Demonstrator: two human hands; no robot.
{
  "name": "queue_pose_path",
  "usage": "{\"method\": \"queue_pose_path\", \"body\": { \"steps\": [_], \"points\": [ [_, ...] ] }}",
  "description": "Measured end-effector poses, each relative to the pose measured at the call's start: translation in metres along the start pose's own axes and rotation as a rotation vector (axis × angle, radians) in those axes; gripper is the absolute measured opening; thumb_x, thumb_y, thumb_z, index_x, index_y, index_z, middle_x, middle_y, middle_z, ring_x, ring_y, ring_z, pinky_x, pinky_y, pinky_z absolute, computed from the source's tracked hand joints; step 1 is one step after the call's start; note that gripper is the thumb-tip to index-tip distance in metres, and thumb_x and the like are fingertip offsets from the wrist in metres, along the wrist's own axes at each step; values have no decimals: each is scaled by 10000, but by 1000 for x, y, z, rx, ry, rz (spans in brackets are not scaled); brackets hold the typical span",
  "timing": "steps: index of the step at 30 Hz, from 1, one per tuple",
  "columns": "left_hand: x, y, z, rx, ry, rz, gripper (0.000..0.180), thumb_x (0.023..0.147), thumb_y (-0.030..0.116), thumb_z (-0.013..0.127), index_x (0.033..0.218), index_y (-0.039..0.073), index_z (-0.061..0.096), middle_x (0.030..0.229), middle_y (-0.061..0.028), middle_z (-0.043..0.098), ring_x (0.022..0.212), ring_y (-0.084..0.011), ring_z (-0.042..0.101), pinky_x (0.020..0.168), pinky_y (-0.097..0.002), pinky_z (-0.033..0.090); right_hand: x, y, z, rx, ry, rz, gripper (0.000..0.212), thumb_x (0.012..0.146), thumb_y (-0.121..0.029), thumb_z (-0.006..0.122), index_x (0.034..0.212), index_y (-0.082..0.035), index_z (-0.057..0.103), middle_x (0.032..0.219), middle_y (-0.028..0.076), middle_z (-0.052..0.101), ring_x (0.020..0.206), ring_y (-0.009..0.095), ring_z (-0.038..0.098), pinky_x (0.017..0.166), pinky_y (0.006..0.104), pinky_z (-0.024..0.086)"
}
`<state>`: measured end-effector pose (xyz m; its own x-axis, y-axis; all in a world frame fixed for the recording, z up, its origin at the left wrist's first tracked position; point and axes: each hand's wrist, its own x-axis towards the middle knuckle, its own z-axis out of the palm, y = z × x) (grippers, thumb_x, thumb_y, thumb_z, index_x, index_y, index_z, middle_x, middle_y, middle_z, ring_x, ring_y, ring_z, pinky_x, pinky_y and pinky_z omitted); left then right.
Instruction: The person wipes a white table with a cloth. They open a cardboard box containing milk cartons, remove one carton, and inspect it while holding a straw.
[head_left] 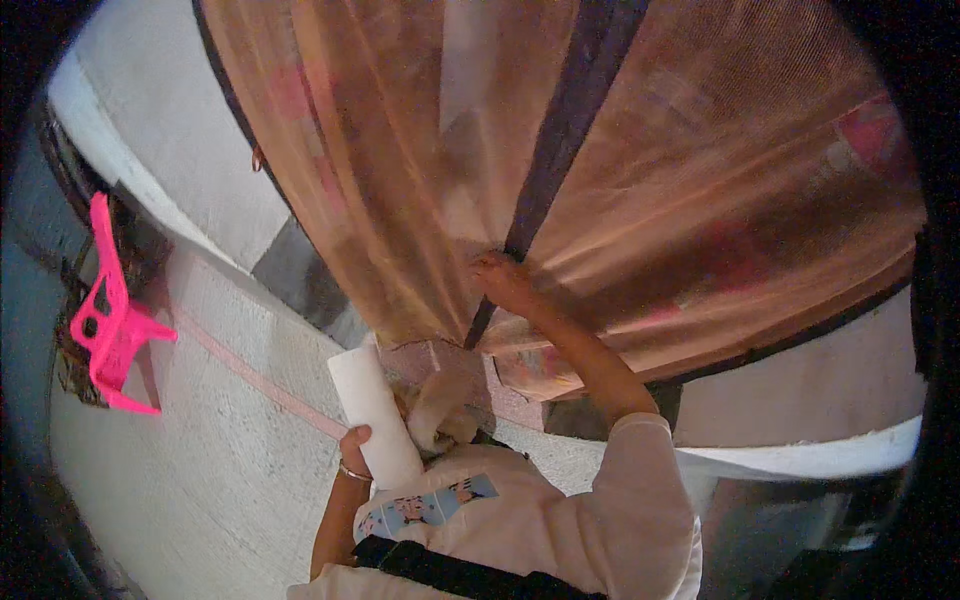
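My left hand is wrapped round a white cylinder that looks like a roll of paper towels, held slanting in front of my chest. A brownish-orange mesh net, like a mosquito net, hangs in front of me with a dark strip running down it. Farther forward, my right hand is on this strip with its fingers bent together, pinching at the strip and the mesh beside it. The exact grip of the fingertips is hard to see.
A bright pink plastic chair stands on the pale floor to the left. Light and dark tiles border a raised white-edged ledge under the net. Close to my body is a pale, rounded thing I cannot make out.
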<state>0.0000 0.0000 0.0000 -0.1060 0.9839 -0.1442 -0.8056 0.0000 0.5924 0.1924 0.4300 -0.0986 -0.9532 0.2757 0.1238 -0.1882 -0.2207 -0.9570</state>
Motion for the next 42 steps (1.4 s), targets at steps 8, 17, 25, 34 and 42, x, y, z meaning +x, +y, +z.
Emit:
{"method": "queue_pose_path", "body": {
  "steps": [8,17,25,34,42],
  "points": [
    [85,64,-20,200,65,-213,659,729,356,655,1253,11,457,1121,-123,576,1016,-273,576,904,-380,469,13,-95,235,-481,122,62,1087,652,-498,769,1470,-118,162,1495,113,255,1336,225,291,1094,362,233],
    [152,52,49,1259,-421,63,521,766,383,664,1089,-13,568,933,-170,656,869,-302,651,772,-407,502,-8,-68,284,-101,692,65,1178,537,-270,884,1449,-73,164,1334,107,417,1228,236,412,1029,388,342],
    [170,38,115,1891,-408,467,527,755,488,660,1083,78,619,710,-156,659,664,-317,659,595,-421,518,-61,-71,303,-175,1159,140,859,639,-113,813,1344,-66,325,1195,79,515,1128,209,493,955,381,414],
    [259,-53,168,1251,-162,363,845,838,365,658,1445,29,176,1500,-164,163,1384,-281,159,1115,-384,152,-195,-65,310,30,1724,-200,684,677,-128,774,1247,-25,411,1074,66,541,967,175,539,842,330,461],
    [392,-81,247,512,-143,-181,832,782,567,635,1405,93,353,1435,-85,358,1301,-246,332,1071,-402,234,-263,-59,350,-7,2000,-286,722,657,-170,805,1241,-25,405,1045,78,558,940,183,556,811,332,475]
  ]
}}
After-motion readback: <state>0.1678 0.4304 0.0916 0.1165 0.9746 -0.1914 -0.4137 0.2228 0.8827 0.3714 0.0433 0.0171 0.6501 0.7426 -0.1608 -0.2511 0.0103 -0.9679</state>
